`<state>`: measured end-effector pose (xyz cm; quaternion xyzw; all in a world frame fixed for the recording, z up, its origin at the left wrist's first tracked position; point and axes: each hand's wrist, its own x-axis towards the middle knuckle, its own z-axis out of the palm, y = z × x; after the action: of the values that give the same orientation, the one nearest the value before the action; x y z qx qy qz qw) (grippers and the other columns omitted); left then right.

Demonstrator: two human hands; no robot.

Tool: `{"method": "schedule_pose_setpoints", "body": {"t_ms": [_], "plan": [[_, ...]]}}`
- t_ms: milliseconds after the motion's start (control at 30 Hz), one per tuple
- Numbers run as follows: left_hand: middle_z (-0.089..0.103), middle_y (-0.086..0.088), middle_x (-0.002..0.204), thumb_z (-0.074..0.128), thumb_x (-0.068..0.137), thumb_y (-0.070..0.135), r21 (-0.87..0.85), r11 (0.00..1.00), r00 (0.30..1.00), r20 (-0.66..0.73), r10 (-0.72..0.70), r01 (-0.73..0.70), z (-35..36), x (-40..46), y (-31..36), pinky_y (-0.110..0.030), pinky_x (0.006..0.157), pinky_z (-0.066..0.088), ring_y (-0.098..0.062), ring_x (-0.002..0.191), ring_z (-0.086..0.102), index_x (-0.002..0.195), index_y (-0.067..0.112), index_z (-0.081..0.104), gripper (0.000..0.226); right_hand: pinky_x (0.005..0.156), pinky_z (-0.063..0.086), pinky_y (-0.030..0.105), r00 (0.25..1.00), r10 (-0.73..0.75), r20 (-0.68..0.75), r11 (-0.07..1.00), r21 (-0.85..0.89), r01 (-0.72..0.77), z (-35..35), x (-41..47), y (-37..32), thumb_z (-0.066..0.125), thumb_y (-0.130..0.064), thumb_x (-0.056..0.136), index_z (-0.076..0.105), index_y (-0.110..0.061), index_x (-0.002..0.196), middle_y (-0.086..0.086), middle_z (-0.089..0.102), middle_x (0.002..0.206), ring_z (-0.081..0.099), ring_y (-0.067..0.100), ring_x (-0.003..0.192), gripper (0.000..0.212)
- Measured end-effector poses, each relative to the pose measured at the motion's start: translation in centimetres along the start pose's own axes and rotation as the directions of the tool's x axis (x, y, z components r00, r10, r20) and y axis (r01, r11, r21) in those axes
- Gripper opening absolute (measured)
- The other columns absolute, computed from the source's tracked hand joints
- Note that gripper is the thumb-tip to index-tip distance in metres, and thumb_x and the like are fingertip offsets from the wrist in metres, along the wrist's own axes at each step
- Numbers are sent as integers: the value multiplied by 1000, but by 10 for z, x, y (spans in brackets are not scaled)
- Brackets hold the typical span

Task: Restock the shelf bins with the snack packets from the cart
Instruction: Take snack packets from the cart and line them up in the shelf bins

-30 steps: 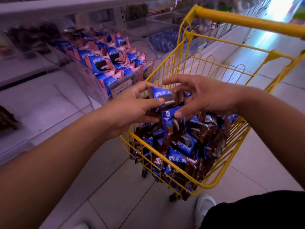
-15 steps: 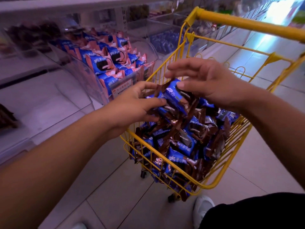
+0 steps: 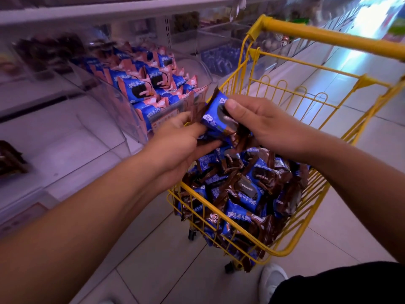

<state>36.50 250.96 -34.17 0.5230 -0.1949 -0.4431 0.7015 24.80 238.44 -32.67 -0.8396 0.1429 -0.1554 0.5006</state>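
The yellow wire cart (image 3: 291, 249), its handle cut off at right, is carrying a heap of blue-and-brown snack packets (image 3: 245, 194). The clear plastic shelf bin (image 3: 131, 119) beside it is showing blurred blue-and-pink packets (image 3: 140, 91). My left hand (image 3: 175, 141) and right hand (image 3: 269, 126) are both gripping a bunch of packets (image 3: 217, 113) above the heap; my fingers underneath are hidden.

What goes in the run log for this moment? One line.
stage: lifting packets | left hand: grips brown-blue snack packets | right hand: pinches same bunch | above yellow cart | bin: not reached
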Motion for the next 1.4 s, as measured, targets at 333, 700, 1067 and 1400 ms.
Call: {"method": "schedule_pose_setpoints", "body": {"t_ms": [333,700,1067,1400], "plan": [[73,-13,107,74,67,9,89,990,968,234,89,-112,-18,-2,10,-24,73,57,-22,94,73,125,4,59,60,74,56,22,987,-52,-150,996,69,63,6,0,-4,64,-41,78,64,-13,116,3,72,101,67,2,86,47],[69,-9,121,83,63,-3,470,792,918,270,292,-390,-70,-57,48,-27,95,53,-12,107,66,124,6,57,67,77,54,19,976,-149,161,974,195,116,44,8,-31,89,-5,60,63,-9,119,3,73,102,67,9,86,65],[68,-3,79,62,72,14,984,26,722,110,683,-175,-262,-163,127,-25,77,46,-7,76,61,77,9,68,10,58,57,26,859,-180,480,961,-99,257,195,134,-136,87,-20,56,69,-10,103,8,74,81,68,14,63,52],[66,-3,86,61,86,24,968,-101,762,242,600,-228,-309,-174,110,-32,73,43,-22,84,60,82,12,67,14,84,51,24,735,-64,675,737,-464,491,334,216,-96,93,-36,61,63,-17,125,-3,66,110,64,17,99,74]]}}
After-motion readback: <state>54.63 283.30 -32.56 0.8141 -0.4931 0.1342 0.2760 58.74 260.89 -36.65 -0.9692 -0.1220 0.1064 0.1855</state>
